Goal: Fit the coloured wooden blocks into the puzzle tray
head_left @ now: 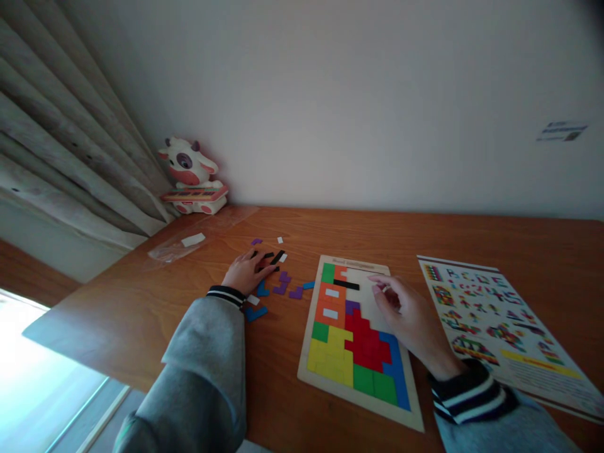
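Note:
A wooden puzzle board (302, 365) lies on the table, its lower part filled with yellow, green, red and blue pieces, its upper right part bare. One black strip (346, 285) rests across the upper left of the board. Over the board's right side is my right hand (406, 314), thumb and fingertips brought close together; whether a piece is between them is too small to tell. My left hand (248, 272) reaches over loose pieces left of the board, its fingers spread and touching black ones (278, 257). Purple pieces (296, 293) and blue pieces (256, 314) lie beside it.
A printed pattern sheet (500, 327) lies to the right of the board. At the back left stands a toy cow with a keyboard (194, 182), with a clear plastic bag (172, 251) in front of it. Behind the wooden table (377, 233) is a wall; a curtain hangs at left.

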Motion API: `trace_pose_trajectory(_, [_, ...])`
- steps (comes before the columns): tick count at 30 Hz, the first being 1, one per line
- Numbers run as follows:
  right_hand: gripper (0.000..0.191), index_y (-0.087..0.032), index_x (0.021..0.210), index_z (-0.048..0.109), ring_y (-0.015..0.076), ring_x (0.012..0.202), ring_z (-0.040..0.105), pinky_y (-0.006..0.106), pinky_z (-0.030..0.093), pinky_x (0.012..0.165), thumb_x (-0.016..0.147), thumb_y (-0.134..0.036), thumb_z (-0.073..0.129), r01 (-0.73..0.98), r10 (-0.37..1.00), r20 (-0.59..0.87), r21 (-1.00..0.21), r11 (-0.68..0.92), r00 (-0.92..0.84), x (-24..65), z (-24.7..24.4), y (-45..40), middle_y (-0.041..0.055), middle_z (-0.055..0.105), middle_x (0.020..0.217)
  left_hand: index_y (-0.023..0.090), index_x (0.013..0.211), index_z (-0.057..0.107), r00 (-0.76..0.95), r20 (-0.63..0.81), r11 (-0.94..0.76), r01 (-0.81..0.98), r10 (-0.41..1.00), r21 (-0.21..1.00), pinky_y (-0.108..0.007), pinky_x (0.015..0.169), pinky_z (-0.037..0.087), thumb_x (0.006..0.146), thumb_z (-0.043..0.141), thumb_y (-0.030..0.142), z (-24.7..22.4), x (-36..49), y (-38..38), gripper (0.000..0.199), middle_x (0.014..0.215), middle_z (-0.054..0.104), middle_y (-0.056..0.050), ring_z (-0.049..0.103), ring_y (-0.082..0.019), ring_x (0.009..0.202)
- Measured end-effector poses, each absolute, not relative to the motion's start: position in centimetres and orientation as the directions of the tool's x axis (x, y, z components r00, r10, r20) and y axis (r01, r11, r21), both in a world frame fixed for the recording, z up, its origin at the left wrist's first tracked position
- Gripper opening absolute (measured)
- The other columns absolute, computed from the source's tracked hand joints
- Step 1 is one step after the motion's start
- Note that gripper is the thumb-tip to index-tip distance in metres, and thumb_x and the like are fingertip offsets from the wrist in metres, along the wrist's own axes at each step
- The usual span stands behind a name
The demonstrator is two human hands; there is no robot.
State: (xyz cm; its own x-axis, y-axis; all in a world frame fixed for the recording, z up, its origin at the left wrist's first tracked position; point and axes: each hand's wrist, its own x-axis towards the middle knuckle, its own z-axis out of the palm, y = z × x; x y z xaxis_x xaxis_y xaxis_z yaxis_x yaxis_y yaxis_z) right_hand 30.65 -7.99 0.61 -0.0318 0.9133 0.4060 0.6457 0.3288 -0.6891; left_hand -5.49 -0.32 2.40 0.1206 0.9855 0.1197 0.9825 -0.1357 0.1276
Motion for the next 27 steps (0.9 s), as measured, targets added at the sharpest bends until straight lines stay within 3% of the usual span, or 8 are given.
trace_pose_trajectory(3, [0.03,-0.02,0.111,0.066,0.0184,0.069,0.061,0.033,0.049,0.065,0.095,-0.04,0.049,0.642,0.92,0.392,-0.708,0.294,0.011,30.8,0.6,-7.9,0.0055,0.068,0.087,0.025,0.128,0.065,0.183,0.158,-0.21,0.961,0.97,0.18,-0.035,0.107,0.043,0.097,0.047,0.053,2.3,-6.0,0.2,0.045,0.132,0.065,-0.006,0.059,-0.024,0.122])
trace_pose_trajectory(7, [0.031,-0.02,0.111,0.066,0.0182,0.069,0.06,0.034,0.048,0.065,0.095,-0.04,0.049,0.63,0.928,0.37,-0.732,0.26,0.046,31.0,0.5,-7.9,0.005,0.066,0.086,0.024,0.118,0.071,0.206,0.213,-0.243,0.956,0.955,0.165,-0.033,0.104,0.046,0.099,0.045,0.047,2.1,-5.8,0.4,0.039,0.121,0.071,-0.004,0.063,-0.023,0.114])
trace_pose_trajectory(16, [0.03,-0.02,0.112,0.065,0.0177,0.071,0.06,0.032,0.047,0.065,0.095,-0.04,0.049,0.628,0.935,0.353,-0.735,0.256,0.033,31.1,0.4,-7.9,0.0056,0.066,0.091,0.024,0.124,0.069,0.31,0.208,-0.34,0.932,0.927,0.125,-0.034,0.11,0.042,0.099,0.046,0.048,1.4,-6.9,0.9,0.041,0.13,0.068,-0.004,0.06,-0.022,0.121])
trace_pose_trajectory(27, [0.031,-0.02,0.112,0.066,0.0165,0.071,0.06,0.03,0.047,0.065,0.095,-0.038,0.05,0.644,0.931,0.364,-0.717,0.267,0.019,31.1,0.3,-7.8,0.0055,0.068,0.093,0.023,0.116,0.073,0.384,0.316,-0.428,0.9,0.868,0.082,-0.036,0.09,0.055,0.101,0.041,0.035,1.0,-6.9,1.0,0.037,0.111,0.076,-0.007,0.07,-0.024,0.099])
